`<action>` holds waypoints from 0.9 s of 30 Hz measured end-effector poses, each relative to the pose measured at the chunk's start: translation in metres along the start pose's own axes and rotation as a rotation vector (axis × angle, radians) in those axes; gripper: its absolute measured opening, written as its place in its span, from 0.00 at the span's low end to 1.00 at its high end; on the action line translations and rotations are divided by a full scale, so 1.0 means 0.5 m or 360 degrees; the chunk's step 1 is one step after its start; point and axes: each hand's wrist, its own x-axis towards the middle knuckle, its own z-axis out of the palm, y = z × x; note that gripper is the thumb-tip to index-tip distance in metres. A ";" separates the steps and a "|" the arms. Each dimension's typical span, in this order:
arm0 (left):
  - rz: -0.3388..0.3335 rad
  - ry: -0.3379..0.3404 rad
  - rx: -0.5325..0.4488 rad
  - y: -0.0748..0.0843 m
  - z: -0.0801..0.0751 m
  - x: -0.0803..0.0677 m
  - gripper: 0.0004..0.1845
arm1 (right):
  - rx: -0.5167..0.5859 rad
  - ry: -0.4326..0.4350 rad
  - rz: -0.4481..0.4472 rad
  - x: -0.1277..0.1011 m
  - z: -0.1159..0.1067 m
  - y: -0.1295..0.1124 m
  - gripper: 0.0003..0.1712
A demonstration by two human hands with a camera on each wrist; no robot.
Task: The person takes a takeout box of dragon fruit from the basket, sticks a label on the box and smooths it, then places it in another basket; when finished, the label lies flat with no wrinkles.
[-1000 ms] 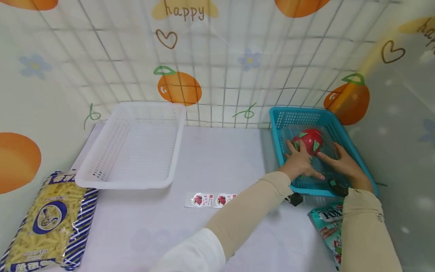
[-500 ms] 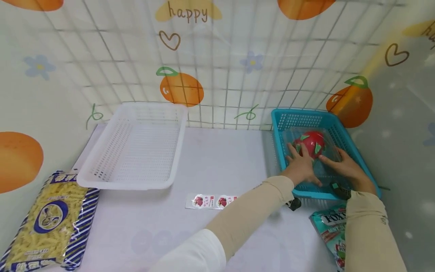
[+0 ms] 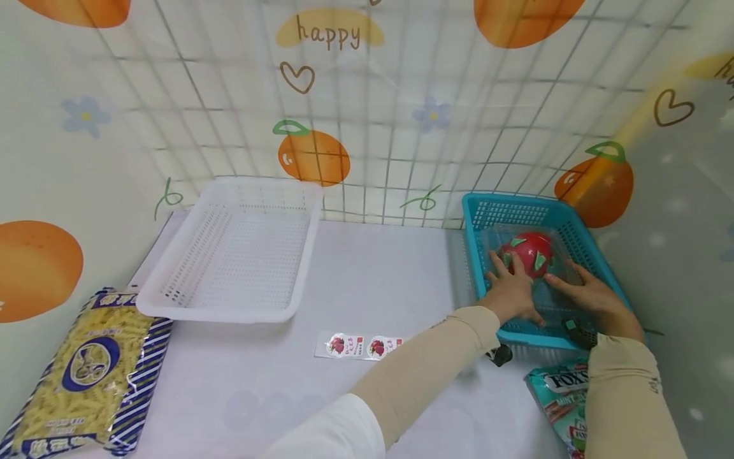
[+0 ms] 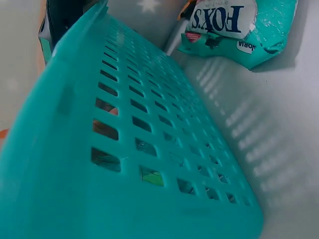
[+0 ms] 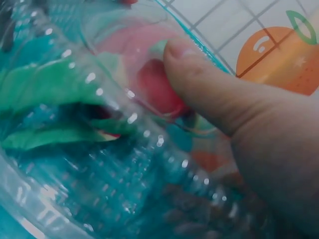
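- Two baskets: one white basket (image 3: 232,252), one teal basket (image 3: 518,207).
- One clear plastic container (image 3: 550,290), inside the teal basket.
- One red dragon fruit (image 3: 530,252) with green scales, inside that container.
- Two hands in the teal basket: left hand (image 3: 510,293), right hand (image 3: 593,296).
- Two beige sleeves, one per arm.
- One bag of pasta (image 3: 86,376), blue-and-white striped wrapper.
- One teal candy bag (image 3: 559,398), seen also in the left wrist view (image 4: 234,25).
- One strip of stickers (image 3: 361,346) bearing two round fruit labels.
- Five oranges printed on the backdrop, some cut off by the frame.
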 end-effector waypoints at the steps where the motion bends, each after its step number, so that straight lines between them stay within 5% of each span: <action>1: -0.0001 -0.0001 -0.0012 0.000 0.000 0.000 0.73 | -0.0008 0.0006 -0.0002 -0.001 0.000 0.000 0.66; 27: 0.0118 0.0068 -0.0239 0.004 -0.011 0.002 0.73 | 0.0080 0.0101 -0.0110 -0.024 -0.005 -0.014 0.61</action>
